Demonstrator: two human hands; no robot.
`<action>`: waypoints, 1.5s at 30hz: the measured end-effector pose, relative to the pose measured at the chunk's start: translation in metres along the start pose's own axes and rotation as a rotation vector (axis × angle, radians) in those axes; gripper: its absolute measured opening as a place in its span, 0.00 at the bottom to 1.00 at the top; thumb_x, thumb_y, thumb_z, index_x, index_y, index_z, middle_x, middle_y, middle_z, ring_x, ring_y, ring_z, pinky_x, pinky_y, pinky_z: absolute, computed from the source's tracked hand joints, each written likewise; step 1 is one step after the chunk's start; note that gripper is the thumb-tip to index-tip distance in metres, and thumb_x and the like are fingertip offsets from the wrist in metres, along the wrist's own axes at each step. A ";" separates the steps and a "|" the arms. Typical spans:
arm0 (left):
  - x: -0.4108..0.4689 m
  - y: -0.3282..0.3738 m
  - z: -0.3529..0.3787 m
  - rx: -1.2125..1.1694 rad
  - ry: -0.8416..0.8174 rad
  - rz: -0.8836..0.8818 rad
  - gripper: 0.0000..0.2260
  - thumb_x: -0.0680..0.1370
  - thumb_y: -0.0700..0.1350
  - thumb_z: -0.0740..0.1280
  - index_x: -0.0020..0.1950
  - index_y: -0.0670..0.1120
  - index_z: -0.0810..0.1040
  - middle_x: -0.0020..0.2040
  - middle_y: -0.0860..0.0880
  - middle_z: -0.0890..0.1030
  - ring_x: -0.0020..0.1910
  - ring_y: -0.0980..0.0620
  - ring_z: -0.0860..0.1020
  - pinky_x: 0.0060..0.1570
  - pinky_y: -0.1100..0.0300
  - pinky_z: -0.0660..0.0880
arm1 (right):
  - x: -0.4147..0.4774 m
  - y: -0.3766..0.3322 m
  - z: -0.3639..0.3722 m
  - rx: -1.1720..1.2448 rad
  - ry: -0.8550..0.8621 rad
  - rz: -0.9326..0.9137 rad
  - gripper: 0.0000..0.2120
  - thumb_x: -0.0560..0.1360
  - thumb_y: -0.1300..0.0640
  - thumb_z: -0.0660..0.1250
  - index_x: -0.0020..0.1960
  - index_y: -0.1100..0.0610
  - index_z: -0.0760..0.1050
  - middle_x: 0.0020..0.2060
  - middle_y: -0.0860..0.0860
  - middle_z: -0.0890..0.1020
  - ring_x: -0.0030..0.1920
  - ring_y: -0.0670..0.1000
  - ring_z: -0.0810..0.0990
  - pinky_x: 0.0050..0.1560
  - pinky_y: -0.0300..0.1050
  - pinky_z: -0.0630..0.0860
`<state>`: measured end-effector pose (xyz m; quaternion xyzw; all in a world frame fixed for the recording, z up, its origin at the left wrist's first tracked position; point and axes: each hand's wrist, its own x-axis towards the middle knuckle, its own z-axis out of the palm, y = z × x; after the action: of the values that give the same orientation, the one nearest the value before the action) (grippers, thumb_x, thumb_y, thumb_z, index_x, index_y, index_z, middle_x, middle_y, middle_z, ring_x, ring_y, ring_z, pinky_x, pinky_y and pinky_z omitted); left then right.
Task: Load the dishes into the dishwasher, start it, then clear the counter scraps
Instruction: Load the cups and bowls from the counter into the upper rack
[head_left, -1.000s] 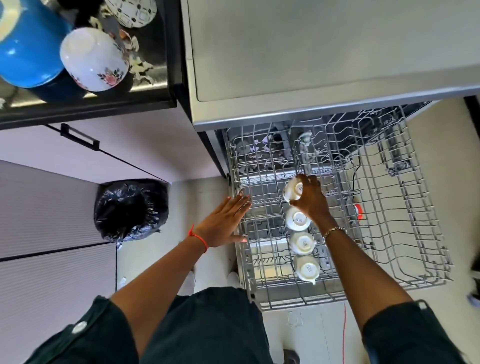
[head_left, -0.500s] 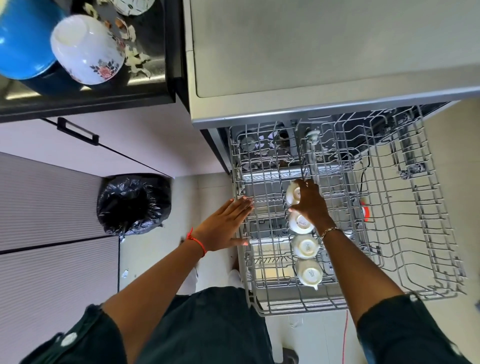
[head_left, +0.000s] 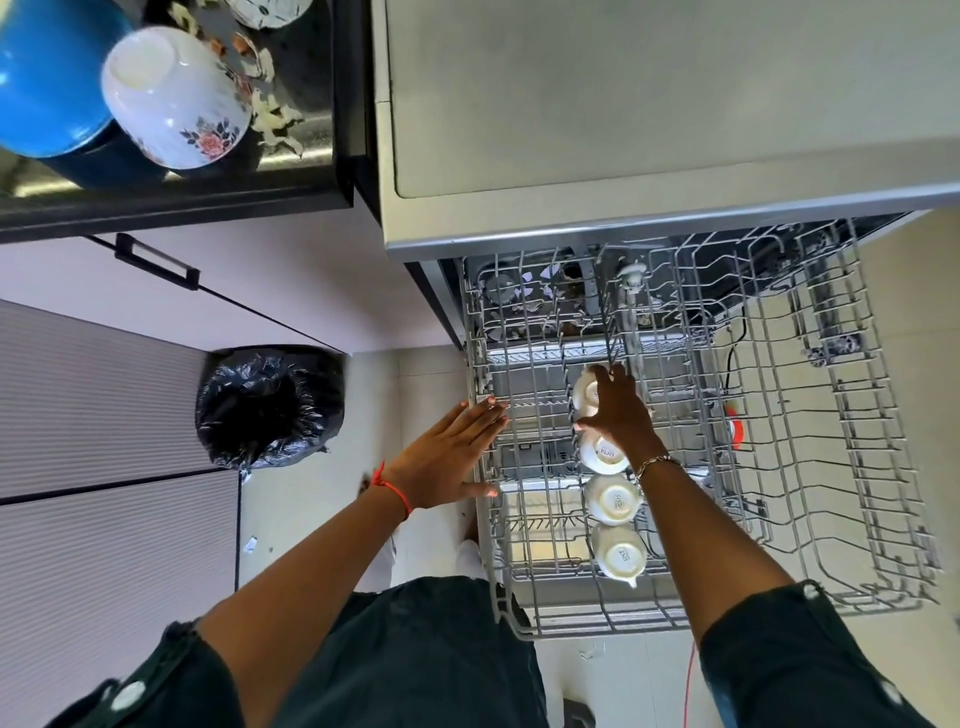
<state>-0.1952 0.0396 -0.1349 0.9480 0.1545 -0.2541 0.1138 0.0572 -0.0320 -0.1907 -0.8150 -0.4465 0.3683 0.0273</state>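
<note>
The dishwasher's upper wire rack (head_left: 831, 519) is pulled out in front of me. A row of white cups stands upside down in its left part: the nearest cup (head_left: 621, 556), a second cup (head_left: 610, 501) and a third cup (head_left: 602, 453). My right hand (head_left: 618, 410) grips the farthest cup (head_left: 586, 392) in that row, fingers curled over it. My left hand (head_left: 447, 457) lies flat with straight fingers against the rack's left rim (head_left: 480, 415). On the dark counter (head_left: 208, 197) at top left sit a white flowered bowl (head_left: 171, 98), a blue bowl (head_left: 47, 78) and peel scraps (head_left: 270, 117).
A bin lined with a black bag (head_left: 270, 405) stands on the floor left of the dishwasher. The steel dishwasher top (head_left: 649, 104) overhangs the rack. A cabinet handle (head_left: 156, 260) juts out below the counter. The right side of the rack holds no dishes.
My right hand has stayed on the farthest cup, settling it into the rack. My left hand remains flat on the rack's rim. The view has shifted slightly.
</note>
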 end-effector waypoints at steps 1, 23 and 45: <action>0.000 0.000 0.000 0.001 -0.001 -0.001 0.39 0.78 0.67 0.50 0.74 0.45 0.33 0.73 0.47 0.31 0.71 0.47 0.28 0.68 0.54 0.24 | 0.001 0.000 0.000 0.020 -0.002 0.005 0.38 0.67 0.58 0.75 0.72 0.58 0.60 0.71 0.60 0.60 0.70 0.60 0.60 0.64 0.55 0.67; 0.001 -0.001 0.005 -0.005 0.007 0.004 0.39 0.77 0.67 0.50 0.75 0.44 0.36 0.74 0.46 0.34 0.71 0.47 0.28 0.68 0.53 0.26 | 0.000 0.006 0.000 -0.095 0.047 0.070 0.43 0.64 0.49 0.77 0.72 0.53 0.59 0.69 0.55 0.67 0.67 0.59 0.65 0.64 0.55 0.66; -0.041 -0.025 0.004 -0.167 0.137 -0.136 0.39 0.78 0.64 0.56 0.73 0.47 0.33 0.73 0.47 0.32 0.72 0.48 0.29 0.70 0.58 0.28 | -0.064 -0.069 0.017 -0.029 0.194 -0.390 0.27 0.78 0.51 0.63 0.71 0.63 0.63 0.67 0.61 0.70 0.67 0.58 0.67 0.69 0.46 0.62</action>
<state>-0.2395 0.0522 -0.1212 0.9377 0.2463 -0.1821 0.1641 -0.0239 -0.0431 -0.1404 -0.7452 -0.5962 0.2694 0.1290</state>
